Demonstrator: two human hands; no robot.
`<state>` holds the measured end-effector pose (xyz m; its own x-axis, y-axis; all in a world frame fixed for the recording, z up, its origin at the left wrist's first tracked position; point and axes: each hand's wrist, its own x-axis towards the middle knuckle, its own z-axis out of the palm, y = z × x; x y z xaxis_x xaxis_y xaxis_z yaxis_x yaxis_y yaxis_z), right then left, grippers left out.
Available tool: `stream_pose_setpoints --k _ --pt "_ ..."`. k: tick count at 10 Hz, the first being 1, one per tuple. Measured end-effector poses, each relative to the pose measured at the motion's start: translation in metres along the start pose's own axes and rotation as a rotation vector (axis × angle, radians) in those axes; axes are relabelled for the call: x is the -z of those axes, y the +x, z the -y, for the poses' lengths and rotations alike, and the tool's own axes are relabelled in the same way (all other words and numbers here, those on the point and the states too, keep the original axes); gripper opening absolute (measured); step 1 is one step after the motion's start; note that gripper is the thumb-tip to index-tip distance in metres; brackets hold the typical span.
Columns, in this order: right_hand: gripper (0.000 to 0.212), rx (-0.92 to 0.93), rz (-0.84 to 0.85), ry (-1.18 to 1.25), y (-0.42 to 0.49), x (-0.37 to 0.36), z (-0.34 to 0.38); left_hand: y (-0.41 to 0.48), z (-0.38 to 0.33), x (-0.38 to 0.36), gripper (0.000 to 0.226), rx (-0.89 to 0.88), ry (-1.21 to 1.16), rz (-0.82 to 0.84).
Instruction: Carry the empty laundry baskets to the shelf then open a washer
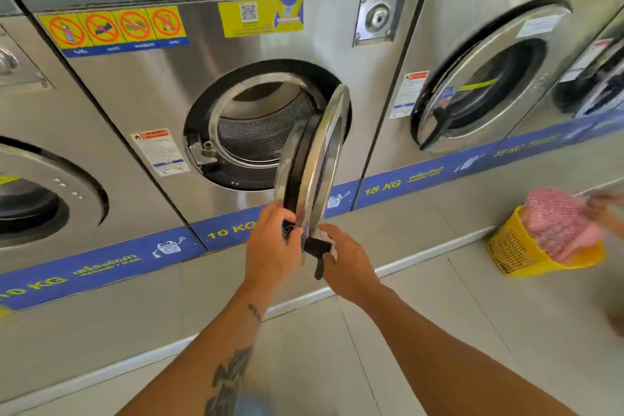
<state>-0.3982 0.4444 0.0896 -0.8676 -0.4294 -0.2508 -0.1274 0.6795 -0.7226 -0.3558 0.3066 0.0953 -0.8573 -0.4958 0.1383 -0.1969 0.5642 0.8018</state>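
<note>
The steel washer marked 2 point(162, 101) stands straight ahead with its round door point(319, 159) swung out toward me, edge-on. Its perforated drum point(266, 128) shows behind the door and looks empty. My left hand point(273, 246) grips the inner rim at the door's near edge. My right hand point(347, 263) holds the black handle point(319, 248) on the door's outer side. No empty laundry basket or shelf is in view.
A washer with its door shut point(472, 78) stands to the right and another point(33, 199) to the left. A yellow basket point(516, 250) holding pink laundry sits on the tiled floor at the right, with another person's hand point(604, 209) on it.
</note>
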Motion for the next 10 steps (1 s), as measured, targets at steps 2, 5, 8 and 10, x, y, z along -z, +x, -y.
stream_pose_setpoints --k 2,5,8,10 --pt "0.039 0.038 -0.163 0.214 0.003 0.073 0.009 -0.009 -0.043 -0.03 0.028 0.036 0.002 0.188" --pt "0.037 0.035 -0.184 0.161 0.03 0.115 0.017 -0.021 -0.07 -0.062 0.05 0.022 0.083 0.331" --pt "0.041 0.039 -0.281 0.025 0.025 0.13 0.004 -0.02 -0.084 -0.08 0.061 -0.013 0.104 0.484" --pt "0.04 0.052 -0.391 -0.087 0.024 0.144 0.011 -0.016 -0.087 -0.047 0.056 0.033 0.139 0.396"
